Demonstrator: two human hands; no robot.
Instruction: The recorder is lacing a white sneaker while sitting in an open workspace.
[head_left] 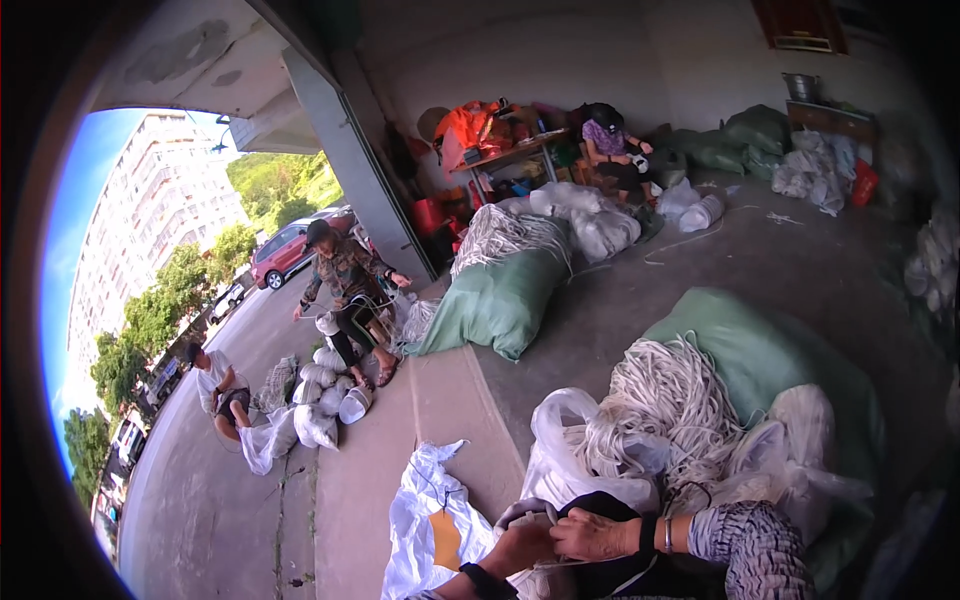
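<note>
My left hand [527,546] and my right hand [598,535] meet low in the view, over dark cloth on my lap. The left hand curls around greyish-white cord [530,508], which bulges above its fingers. Closed fingers of the right hand press against the left; what they pinch is hidden. Below them a thin white strand [636,578] trails to the right. Just beyond, a large tangle of white cord [665,405] spills from a green woven sack [760,350]. A clear plastic bag [562,440] leans against the tangle.
A crumpled white sack [425,510] lies left of my hands. Another green sack [495,300] with cord stands farther off. Two people [345,290] [222,390] sit at left by white bundles [315,425]. A third person [608,150] sits at the back beside a cluttered table [515,150].
</note>
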